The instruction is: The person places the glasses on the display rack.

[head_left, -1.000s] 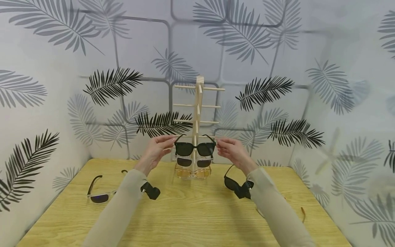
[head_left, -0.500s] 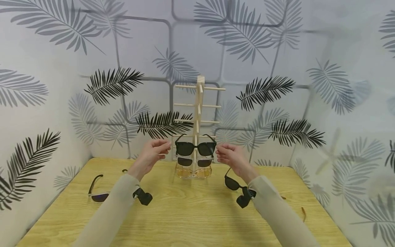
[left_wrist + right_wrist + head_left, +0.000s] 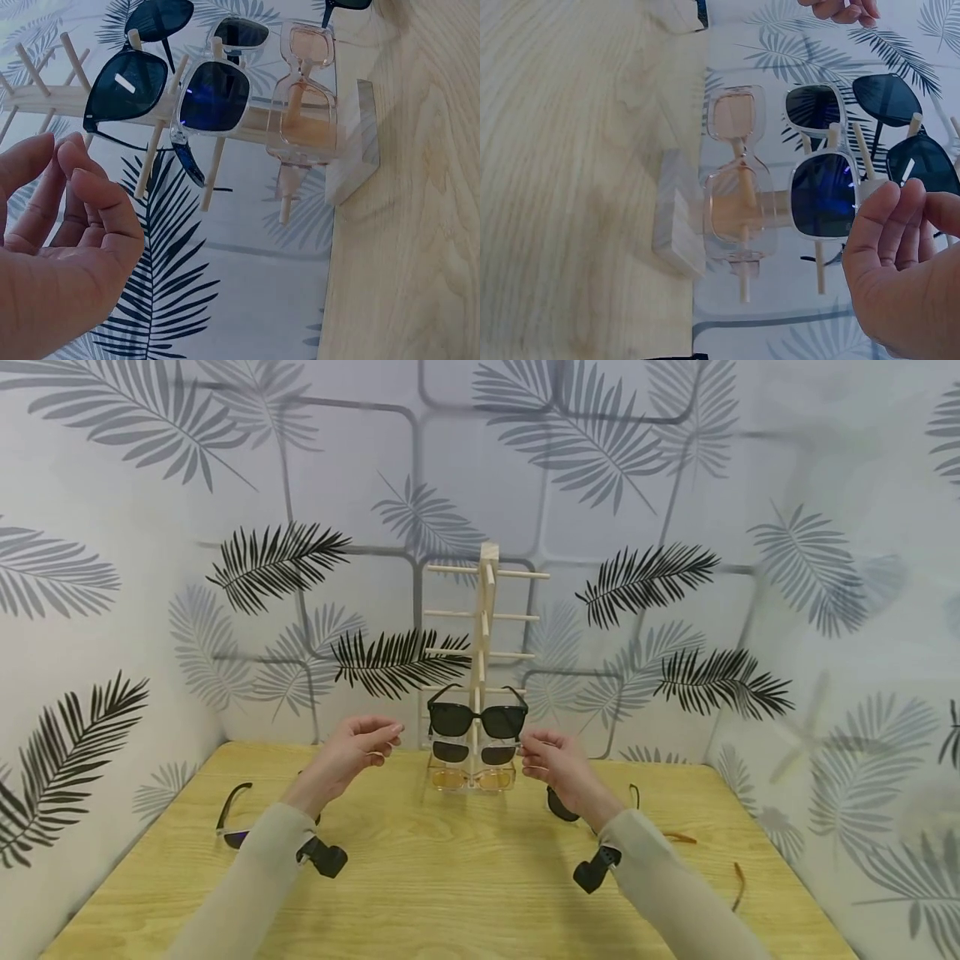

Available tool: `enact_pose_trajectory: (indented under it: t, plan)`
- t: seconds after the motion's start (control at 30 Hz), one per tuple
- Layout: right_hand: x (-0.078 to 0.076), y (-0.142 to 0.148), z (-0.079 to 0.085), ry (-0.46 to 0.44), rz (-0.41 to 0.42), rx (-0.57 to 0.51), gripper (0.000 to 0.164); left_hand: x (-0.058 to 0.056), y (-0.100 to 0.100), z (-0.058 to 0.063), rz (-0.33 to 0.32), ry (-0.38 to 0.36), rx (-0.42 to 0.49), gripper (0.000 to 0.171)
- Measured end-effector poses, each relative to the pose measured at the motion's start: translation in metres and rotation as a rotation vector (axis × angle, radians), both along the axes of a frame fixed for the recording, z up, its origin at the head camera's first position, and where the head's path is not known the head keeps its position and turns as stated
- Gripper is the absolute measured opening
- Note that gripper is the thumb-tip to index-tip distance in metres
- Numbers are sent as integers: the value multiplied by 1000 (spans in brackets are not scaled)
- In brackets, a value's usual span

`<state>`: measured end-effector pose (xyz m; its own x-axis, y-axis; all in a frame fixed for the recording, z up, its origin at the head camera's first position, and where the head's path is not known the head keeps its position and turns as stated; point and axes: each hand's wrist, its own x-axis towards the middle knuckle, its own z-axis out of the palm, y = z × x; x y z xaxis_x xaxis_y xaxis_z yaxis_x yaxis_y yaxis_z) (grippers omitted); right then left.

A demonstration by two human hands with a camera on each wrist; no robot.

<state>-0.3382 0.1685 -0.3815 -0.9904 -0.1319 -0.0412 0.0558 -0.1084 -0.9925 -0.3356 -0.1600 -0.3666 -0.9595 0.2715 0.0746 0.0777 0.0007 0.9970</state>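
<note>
A wooden glasses rack (image 3: 489, 556) holds black sunglasses (image 3: 453, 721). Below them hang clear-framed dark sunglasses (image 3: 450, 752), then clear-framed glasses with orange-tinted lenses (image 3: 450, 779). Off to the left of the rack is my left hand (image 3: 348, 756), fingers loosely bent, thumb and fingertips close together, nothing held; the left wrist view shows a gap to the black sunglasses. My right hand (image 3: 561, 767) is at the right edge of the sunglasses, fingers loosely bent, with nothing seen in its grasp. In the right wrist view its fingertips (image 3: 901, 191) overlap that edge; whether they touch cannot be told.
Glasses with a dark temple (image 3: 232, 806) lie on the left of the wooden table (image 3: 450, 877), partly behind my left sleeve. Black sunglasses (image 3: 561, 804) and brown-tipped glasses (image 3: 738, 885) lie on the right, partly hidden by my right arm. A leaf-patterned wall stands behind.
My left hand has drawn away from the black sunglasses, to the left and down. My right hand has come off their side and lowered slightly. The black sunglasses stay on the rack.
</note>
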Motion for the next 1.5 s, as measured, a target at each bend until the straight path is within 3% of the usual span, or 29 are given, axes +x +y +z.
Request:
enact_pose_trajectory:
  t: [0.27,0.63,0.83,1.13,1.3,1.5]
  plan:
    - [6,-17,-16,-27,46,-15,14,10,-25,-15,5,-16,-4,15]
    - [14,-39,-39,-44,130,35,30,21,-61,-27,-33,-45,-1,17]
    - [16,-58,-50,-51,262,46,18,27,-85,-40,-7,-78,-11,19]
    - [18,-94,-68,-84,413,71,19,41,-123,-56,20,-86,70,18]
    - [17,-110,-76,-101,438,83,25,47,-141,-59,63,-81,-7,16]
    - [12,-128,-80,-100,453,133,35,48,-159,-62,119,-135,-155,16]
